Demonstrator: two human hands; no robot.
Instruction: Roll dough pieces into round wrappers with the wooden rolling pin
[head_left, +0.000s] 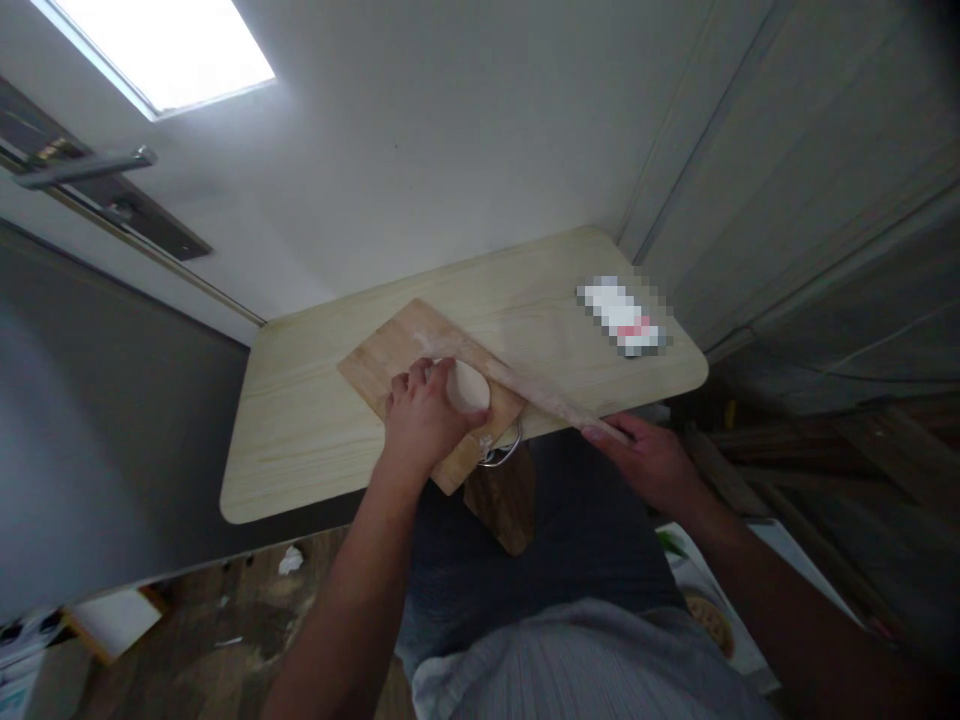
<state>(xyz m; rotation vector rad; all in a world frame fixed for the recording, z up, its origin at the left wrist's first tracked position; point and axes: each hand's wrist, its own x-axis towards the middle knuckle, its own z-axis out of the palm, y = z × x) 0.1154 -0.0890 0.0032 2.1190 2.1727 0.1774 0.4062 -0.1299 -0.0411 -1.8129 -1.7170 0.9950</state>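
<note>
Our left grip (424, 415) is closed around a flat, smooth white round of dough-like material (471, 388), fingers bent over its left and far side and thumb at its near right edge, a spread that seems meant to steady it. Our right grip (651, 462) is wrapped around the near right end of a long, slim, pale wooden rolling pin (555, 400), probably so that its far left part can reach the rectangular tan wooden board (386, 348); whether it bears on the board or touches the white piece, we cannot tell. We have the board turned cornerwise on the pale, wood-grained counter (300, 420), its near corner jutting past the near edge, likely for easy reach. One pixelated, pale oblong (619, 315) lies well apart at the far right, perhaps to stay clear of the white powder (424, 338) dusting the board. As for the round itself, it sits toward the right of the board, an even off-white, softly oval where our fingers leave it bare, with no cracks that we can see.
</note>
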